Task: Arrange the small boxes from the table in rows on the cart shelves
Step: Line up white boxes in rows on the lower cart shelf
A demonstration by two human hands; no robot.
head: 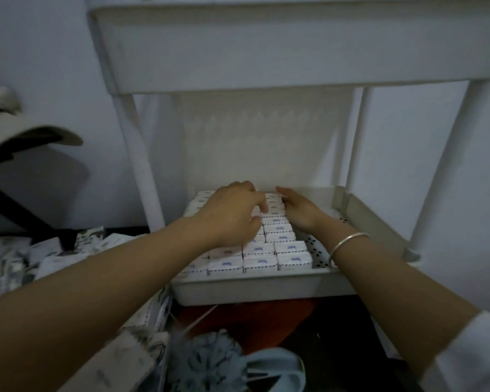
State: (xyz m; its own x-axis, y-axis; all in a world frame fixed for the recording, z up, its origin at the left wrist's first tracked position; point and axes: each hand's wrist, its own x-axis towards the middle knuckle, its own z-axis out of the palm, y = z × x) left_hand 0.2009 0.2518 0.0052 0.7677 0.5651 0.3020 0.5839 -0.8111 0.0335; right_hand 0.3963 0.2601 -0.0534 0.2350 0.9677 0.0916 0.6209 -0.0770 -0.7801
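Observation:
Several small white boxes (280,237) with blue marks stand in tight rows on the lower shelf tray (255,290) of the white cart. My left hand (232,213) lies palm down over the middle rows, its fingertips touching boxes near the back. My right hand (297,210) presses against the right side of the rightmost long column near the back wall, with its thumb over the far boxes. The boxes under both hands are hidden. I cannot see a box lifted by either hand.
The cart's upper shelf (294,52) hangs close above. The right strip of the perforated tray floor (317,250) is bare. More patterned boxes and packets (54,250) lie on the left. A blue pompom (207,360) and a red object (252,318) sit below the tray.

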